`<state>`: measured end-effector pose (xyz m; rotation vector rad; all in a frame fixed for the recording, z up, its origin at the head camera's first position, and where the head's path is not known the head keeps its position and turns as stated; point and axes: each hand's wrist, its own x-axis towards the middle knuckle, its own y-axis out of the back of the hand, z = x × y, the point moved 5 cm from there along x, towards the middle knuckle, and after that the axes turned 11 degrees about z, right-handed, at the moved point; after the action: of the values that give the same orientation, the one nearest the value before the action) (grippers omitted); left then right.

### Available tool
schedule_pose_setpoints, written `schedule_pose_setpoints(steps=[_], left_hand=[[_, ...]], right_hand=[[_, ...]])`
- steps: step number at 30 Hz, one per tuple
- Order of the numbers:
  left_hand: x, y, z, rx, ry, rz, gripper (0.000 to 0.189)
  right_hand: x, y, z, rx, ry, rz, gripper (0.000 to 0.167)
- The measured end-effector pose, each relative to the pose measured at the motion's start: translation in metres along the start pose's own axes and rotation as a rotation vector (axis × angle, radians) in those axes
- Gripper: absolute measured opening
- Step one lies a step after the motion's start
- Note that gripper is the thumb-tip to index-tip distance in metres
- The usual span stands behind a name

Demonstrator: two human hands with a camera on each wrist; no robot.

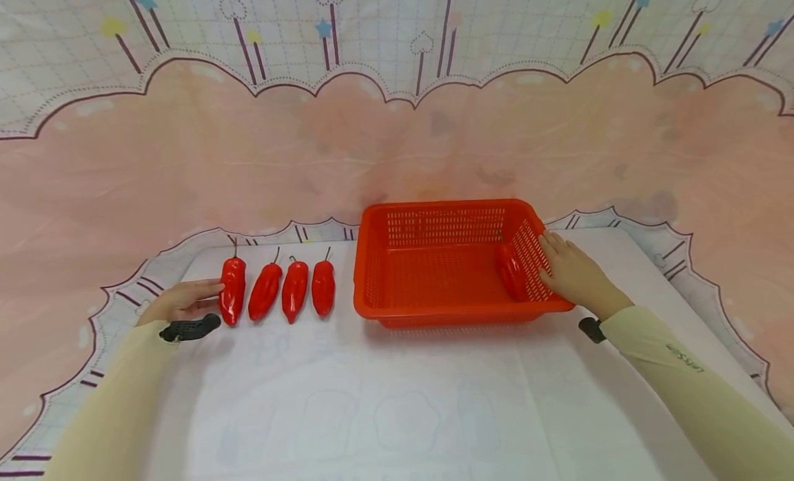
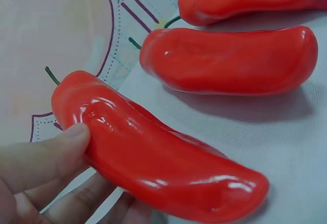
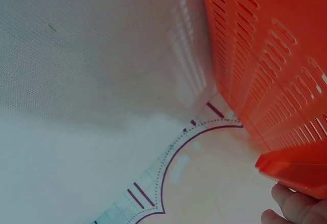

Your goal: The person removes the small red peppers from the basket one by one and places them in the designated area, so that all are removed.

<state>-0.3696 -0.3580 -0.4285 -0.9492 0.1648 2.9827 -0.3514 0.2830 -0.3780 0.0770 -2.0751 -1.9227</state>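
A red chili pepper [image 1: 232, 291] with a thin green stem lies leftmost in a row on the white cloth. My left hand [image 1: 186, 298] holds it from its left side; the left wrist view shows the thumb on the pepper's [image 2: 163, 152] upper side and other fingers beneath. At the right stands a red plastic basket [image 1: 369, 260] with slotted walls. My right hand [image 1: 573, 274] grips its right rim, and fingertips show at the basket's [image 3: 301, 173] edge in the right wrist view. One red pepper [image 1: 511, 267] lies inside the basket, against the right wall.
Right of the held pepper, three more red peppers lie side by side: one pepper [image 1: 265, 291], a second pepper [image 1: 295, 291] and a third pepper [image 1: 323, 288] nearest the basket. Behind hangs a patterned pink cloth [image 1: 248, 157]. White cloth [image 1: 397, 398] covers the table.
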Motion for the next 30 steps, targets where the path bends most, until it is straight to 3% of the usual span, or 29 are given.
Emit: schedule_pose_setpoints(steps=[3, 8, 15, 19, 27, 30], left_hand=[[0.001, -0.001, 0.001, 0.060, -0.015, 0.020, 0.080], [0.004, -0.003, 0.002, 0.097, -0.026, 0.055, 0.078], [0.009, -0.006, -0.001, 0.027, 0.023, 0.136, 0.075], [0.009, -0.008, -0.001, 0.054, 0.020, 0.201, 0.072], [0.010, -0.008, 0.003, 0.265, -0.084, 0.266, 0.062], [0.009, -0.008, 0.002, 0.309, -0.087, 0.299, 0.060]], right_hand=[[0.000, 0.000, -0.001, 0.000, 0.001, 0.006, 0.067], [0.000, 0.001, -0.002, -0.002, 0.004, 0.013, 0.066], [-0.001, 0.001, -0.001, -0.003, 0.010, 0.018, 0.066], [-0.001, 0.003, -0.002, -0.002, 0.014, 0.025, 0.066], [-0.002, 0.004, -0.003, -0.001, 0.023, 0.034, 0.065], [-0.002, 0.002, -0.004, 0.009, 0.021, 0.025, 0.066]])
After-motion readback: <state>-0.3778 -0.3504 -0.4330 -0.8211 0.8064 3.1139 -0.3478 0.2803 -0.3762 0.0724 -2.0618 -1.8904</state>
